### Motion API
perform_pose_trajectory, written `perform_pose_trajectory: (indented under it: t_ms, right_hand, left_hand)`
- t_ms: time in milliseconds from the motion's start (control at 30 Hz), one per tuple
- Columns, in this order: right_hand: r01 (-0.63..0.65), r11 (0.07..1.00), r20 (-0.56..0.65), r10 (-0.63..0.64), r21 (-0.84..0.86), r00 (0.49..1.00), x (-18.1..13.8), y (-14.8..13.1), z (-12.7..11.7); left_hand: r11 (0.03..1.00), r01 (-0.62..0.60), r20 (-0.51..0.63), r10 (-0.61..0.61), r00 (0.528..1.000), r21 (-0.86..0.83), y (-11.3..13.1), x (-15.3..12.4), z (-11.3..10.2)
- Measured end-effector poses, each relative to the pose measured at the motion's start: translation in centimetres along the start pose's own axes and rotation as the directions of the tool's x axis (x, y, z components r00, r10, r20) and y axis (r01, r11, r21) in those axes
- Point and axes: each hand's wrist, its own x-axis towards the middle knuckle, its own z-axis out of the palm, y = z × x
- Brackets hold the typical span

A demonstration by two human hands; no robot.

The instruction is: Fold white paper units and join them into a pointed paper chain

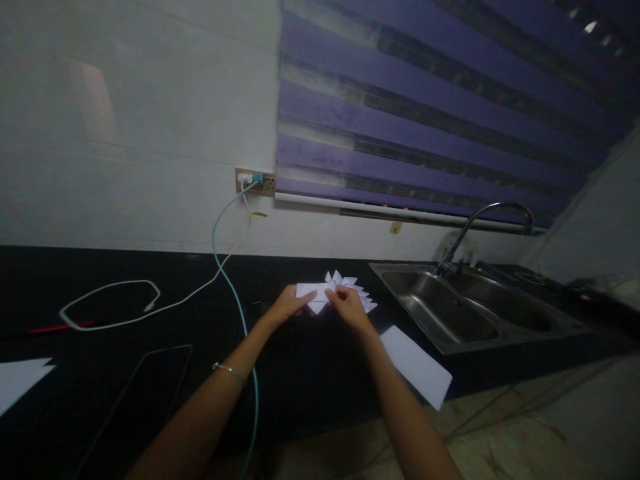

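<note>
A small folded sheet of white paper (316, 289) is held up between my two hands above the dark counter. My left hand (289, 303) pinches its left side, thumb lying across the front. At the right side my right hand (349, 307) grips it with thumb and fingers. Just behind my right hand sits a cluster of pointed folded paper pieces (367, 301), partly covered by that hand. A flat white sheet of paper (420, 367) lies on the counter beside my right forearm.
A double steel sink (430, 327) with a curved faucet (470, 220) is at the right. White and teal cables (231, 280) run from a wall socket (269, 185) across the black counter (200, 307). Far left are more white paper (23, 380) and a red stick-like item (60, 327).
</note>
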Motion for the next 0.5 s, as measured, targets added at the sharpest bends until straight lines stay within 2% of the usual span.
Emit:
perform_pose_trajectory:
  t_ms: [100,267,367,500]
  right_hand:
    - [-0.002,1.0,0.014,0.002,0.001,1.0,0.0,-0.1,-0.1]
    - [-0.027,1.0,0.017,0.027,0.013,0.999,-0.2,-0.1,-0.4]
    - [-0.011,0.999,0.051,0.009,0.049,0.999,-0.2,-0.1,-0.7]
    - [-0.009,1.0,0.057,0.007,0.03,0.998,-0.2,0.1,-1.4]
  left_hand:
    - [0.999,-0.033,-0.059,0.036,0.998,0.037,0.0,0.1,-0.2]
    - [0.985,-0.14,-0.057,0.146,0.988,0.103,0.2,0.2,-0.6]
    - [0.979,-0.165,-0.015,0.168,0.986,0.122,0.4,0.1,-0.9]
    - [0.985,-0.126,0.103,0.114,0.988,0.116,0.7,-0.4,-1.6]
